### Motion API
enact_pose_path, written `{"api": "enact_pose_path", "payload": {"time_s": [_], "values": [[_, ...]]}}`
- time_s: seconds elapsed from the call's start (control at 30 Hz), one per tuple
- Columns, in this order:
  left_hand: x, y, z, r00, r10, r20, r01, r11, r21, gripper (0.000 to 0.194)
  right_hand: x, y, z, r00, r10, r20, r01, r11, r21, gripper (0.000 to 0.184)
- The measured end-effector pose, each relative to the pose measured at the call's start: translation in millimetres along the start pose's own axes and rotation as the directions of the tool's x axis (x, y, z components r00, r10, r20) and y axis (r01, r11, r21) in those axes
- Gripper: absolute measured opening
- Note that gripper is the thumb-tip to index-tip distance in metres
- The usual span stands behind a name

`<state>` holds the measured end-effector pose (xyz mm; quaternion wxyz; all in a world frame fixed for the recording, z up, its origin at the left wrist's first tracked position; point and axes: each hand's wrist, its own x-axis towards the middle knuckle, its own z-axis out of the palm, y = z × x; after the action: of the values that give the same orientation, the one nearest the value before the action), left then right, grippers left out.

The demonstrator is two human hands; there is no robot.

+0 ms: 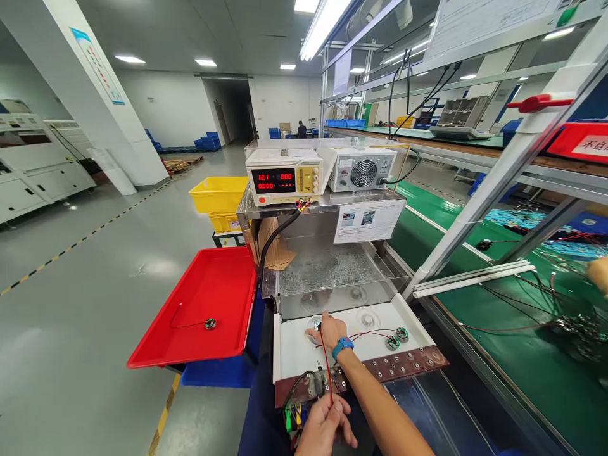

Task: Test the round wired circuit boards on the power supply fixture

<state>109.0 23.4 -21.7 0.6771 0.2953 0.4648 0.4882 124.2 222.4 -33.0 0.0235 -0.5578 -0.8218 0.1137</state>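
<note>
My right hand (pixel 330 330), with a blue watch on the wrist, reaches over the white tray (pixel 289 358). Its fingers are closed on a small round motor (pixel 317 324), mostly covered by them, at the tray's left. A red wire (pixel 325 354) runs from there down to my left hand (pixel 329 421), which pinches it near the tray's front edge. To the right in the tray lie two more round motors (pixel 392 342) with green circuit boards and thin wires. Along the front is a brown strip (pixel 403 363) with metal studs. Coloured clips (pixel 293 417) sit beside my left hand.
A power supply (pixel 285 177) with red digits stands on the metal shelf, beside a grey unit with a fan (pixel 363 171). Left is a red tray (pixel 190 342) holding one wired motor (pixel 209 323). A white post (pixel 470 215) and green conveyor (pixel 513 329) lie right.
</note>
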Motion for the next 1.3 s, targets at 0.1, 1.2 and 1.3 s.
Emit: {"api": "enact_pose_path", "payload": {"time_s": [0.1, 1.2, 1.3], "values": [[-9, 4, -2.7, 0.987, -0.126, 0.097, 0.116, 0.988, 0.101, 0.070, -3, 2, 1, 0.999, -0.006, 0.038, 0.006, 1.000, -0.011, 0.072], [53, 78, -31.5, 0.920, 0.312, -0.238, -0.076, 0.737, 0.672, 0.025, 0, 16, 8, 0.980, -0.178, 0.093, 0.167, 0.979, 0.116, 0.036], [58, 70, -31.0, 0.932, 0.315, -0.182, -0.091, 0.687, 0.721, 0.021, -1, 16, 6, 0.980, -0.174, 0.095, 0.161, 0.978, 0.133, 0.031]]}}
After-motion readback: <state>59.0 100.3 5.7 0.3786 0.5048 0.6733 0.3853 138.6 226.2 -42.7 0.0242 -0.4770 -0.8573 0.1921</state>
